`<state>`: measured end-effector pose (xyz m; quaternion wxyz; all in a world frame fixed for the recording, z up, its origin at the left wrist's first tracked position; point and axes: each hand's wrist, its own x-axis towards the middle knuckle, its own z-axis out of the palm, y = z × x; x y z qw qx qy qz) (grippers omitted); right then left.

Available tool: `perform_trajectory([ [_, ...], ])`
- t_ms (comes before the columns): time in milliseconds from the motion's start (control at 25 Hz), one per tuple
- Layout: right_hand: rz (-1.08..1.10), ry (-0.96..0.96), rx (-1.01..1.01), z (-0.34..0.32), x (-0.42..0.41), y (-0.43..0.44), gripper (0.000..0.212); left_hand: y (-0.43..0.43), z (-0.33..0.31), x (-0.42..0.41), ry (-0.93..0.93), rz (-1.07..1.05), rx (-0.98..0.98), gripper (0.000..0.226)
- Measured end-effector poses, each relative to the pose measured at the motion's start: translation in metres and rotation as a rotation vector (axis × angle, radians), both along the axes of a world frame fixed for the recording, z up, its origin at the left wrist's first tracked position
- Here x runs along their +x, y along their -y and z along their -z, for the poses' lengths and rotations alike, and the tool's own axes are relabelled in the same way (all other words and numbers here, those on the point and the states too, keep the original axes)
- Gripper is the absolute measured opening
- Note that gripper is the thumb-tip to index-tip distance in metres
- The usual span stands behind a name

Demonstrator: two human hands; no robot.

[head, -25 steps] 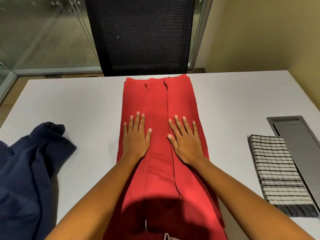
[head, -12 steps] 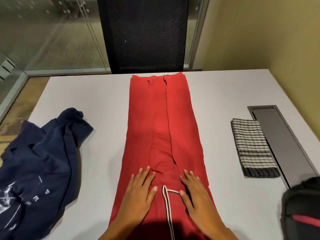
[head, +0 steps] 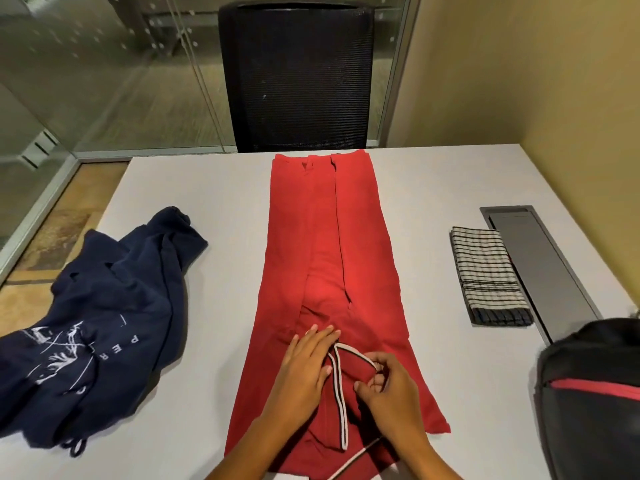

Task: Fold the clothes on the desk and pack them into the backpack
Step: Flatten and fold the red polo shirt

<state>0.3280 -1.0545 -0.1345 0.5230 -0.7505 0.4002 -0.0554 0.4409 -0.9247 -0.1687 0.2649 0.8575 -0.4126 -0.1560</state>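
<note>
Desk [head: 214, 209], left hand [head: 304, 368] flat on trousers [head: 329, 237], right hand [head: 391, 389] seemingly pinching drawstring [head: 341, 410]

The desk [head: 207, 188] has a flat, matte, light grey top. 1 rectangular grey metal cable hatch [head: 540, 265] is set flush into the top near its right edge. 1 black mesh-back office chair [head: 298, 77] stands at the far edge of the desk, centred, with its back upright. Behind the chair, a glass partition [head: 104, 64] spans the left and centre of the room. It is held by a pale metal frame [head: 38, 216] along its base and by a vertical post [head: 394, 81] to the right of the chair. The right-hand wall [head: 519, 64] is plain yellow-beige. The floor [head: 59, 233] left of the desk is tan and mottled. The glass shows faint reflections.
</note>
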Motion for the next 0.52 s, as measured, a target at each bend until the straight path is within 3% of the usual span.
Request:
perform_trajectory([
  [80, 0.012, 0.064, -0.048, -0.014, -0.007, -0.007, 0.041, 0.006, -0.005, 0.006, -0.02, 0.055, -0.038, 0.058],
  [160, 0.027, 0.091, -0.075, -0.023, -0.016, -0.008, 0.041, 0.015, -0.008, 0.016, -0.053, 0.075, -0.058, 0.042],
  [240, 0.044, 0.067, -0.031, -0.025, -0.024, -0.003, 0.036, 0.025, -0.014, 0.029, -0.076, 0.078, -0.049, 0.023],
  [360, 0.11, 0.05, 0.055, -0.022, -0.033, 0.006, 0.025, 0.046, -0.032, 0.046, -0.019, 0.187, -0.035, 0.011],
  [520, 0.301, -0.013, 0.081, -0.014, -0.043, 0.015, 0.025, 0.089, -0.054, 0.045, 0.126, 0.25, -0.24, 0.019],
])
